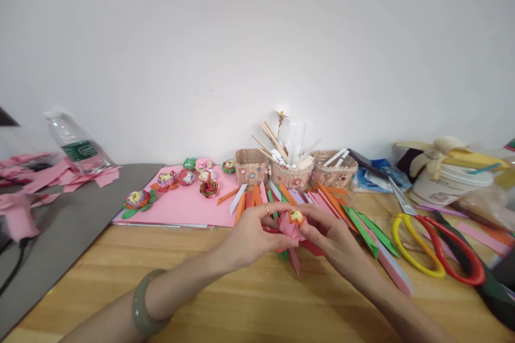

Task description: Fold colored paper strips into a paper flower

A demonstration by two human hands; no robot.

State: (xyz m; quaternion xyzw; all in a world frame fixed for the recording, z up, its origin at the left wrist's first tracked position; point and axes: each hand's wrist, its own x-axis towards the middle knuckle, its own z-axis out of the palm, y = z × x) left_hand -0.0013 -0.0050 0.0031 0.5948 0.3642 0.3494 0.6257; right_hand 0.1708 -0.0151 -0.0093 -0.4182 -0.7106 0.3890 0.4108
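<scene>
Between my two hands, above the wooden table, is a pink paper flower (290,229) with an orange and pale yellow centre. My left hand (257,231) grips its left side, thumb in front and fingers behind. On the right side, my right hand (325,229) pinches the flower with its thumb near the petals. Pink and green paper ends stick out below it. Folded paper strips (364,230) in green, orange, pink and white fan out behind and beside my hands. Several finished paper flowers (137,201) rest on a pink sheet (173,214) to the left.
Three woven baskets (251,167) stand against the wall, one holding sticks and white pieces. Large scissors (422,230) with yellow and red handles lie at the right, near a white tub (444,185) and banana peel (446,150). A plastic bottle (79,142) leans at the far left among pink strips.
</scene>
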